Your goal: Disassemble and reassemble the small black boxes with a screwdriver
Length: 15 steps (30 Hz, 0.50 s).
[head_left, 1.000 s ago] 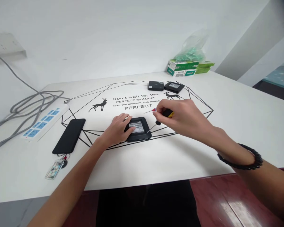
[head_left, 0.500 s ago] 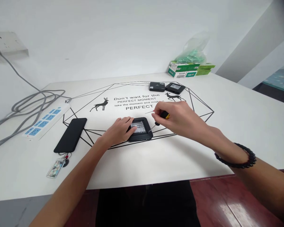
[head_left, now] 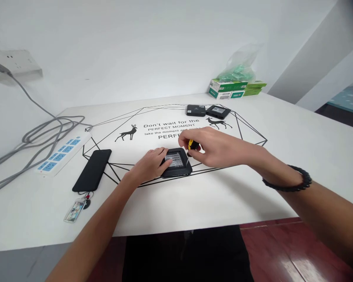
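Observation:
A small flat black device (head_left: 181,171), squarish with rounded corners, lies on the table with a printed label in its recessed middle. My left hand (head_left: 153,163) is closed on its left side, the thumb lying over the label and the fingers at the far left corner. My right hand (head_left: 207,147) grips a screwdriver (head_left: 193,145) with a yellow and black handle, tilted with its thin shaft pointing down at the device's right edge. The fingers cover part of the handle, and I cannot tell exactly where the tip touches.
Two similar black devices, one face down or closed (head_left: 195,110) and one showing a label (head_left: 218,111), lie farther back. To the left are a black phone (head_left: 92,170) with a charm (head_left: 75,210), a power strip (head_left: 65,154) and grey cable (head_left: 59,129). Green-white boxes (head_left: 228,86) stand at the back.
My right hand has turned, so the screwdriver stands steeper and closer to the device's right edge. A thin rod beyond those fingers no longer shows. The view has shifted slightly.

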{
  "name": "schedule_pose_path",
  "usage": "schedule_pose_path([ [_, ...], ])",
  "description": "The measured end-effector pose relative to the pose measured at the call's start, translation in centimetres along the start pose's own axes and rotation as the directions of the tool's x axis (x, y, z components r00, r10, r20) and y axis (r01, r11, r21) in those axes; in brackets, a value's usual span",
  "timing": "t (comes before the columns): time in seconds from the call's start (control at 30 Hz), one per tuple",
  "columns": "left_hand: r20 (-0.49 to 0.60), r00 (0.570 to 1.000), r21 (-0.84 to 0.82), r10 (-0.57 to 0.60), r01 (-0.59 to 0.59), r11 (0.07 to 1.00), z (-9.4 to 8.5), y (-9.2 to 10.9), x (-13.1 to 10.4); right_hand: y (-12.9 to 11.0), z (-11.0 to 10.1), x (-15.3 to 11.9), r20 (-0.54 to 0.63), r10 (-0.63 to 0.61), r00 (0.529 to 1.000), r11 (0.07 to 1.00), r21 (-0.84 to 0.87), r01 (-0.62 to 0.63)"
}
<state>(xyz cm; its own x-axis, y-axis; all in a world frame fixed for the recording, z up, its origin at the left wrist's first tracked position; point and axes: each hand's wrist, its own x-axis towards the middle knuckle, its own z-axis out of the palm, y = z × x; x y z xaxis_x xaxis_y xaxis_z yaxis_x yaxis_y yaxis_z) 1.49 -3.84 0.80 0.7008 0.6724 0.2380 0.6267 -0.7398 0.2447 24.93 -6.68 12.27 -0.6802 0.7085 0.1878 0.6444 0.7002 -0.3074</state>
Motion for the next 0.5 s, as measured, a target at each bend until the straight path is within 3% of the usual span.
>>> schedule_pose_path([
  [0.4, 0.056, 0.997, 0.019, -0.047, 0.046, 0.999, -0.12, 0.14, 0.04, 0.88, -0.44, 0.48, 0.015, 0.057, 0.998, 0.995, -0.086, -0.055],
  [0.5, 0.072, 0.995, 0.019, -0.063, 0.062, 0.998, -0.31, 0.31, 0.09, 0.98, -0.55, 0.33, 0.068, 0.054, 0.996, 0.996, -0.079, -0.049],
])
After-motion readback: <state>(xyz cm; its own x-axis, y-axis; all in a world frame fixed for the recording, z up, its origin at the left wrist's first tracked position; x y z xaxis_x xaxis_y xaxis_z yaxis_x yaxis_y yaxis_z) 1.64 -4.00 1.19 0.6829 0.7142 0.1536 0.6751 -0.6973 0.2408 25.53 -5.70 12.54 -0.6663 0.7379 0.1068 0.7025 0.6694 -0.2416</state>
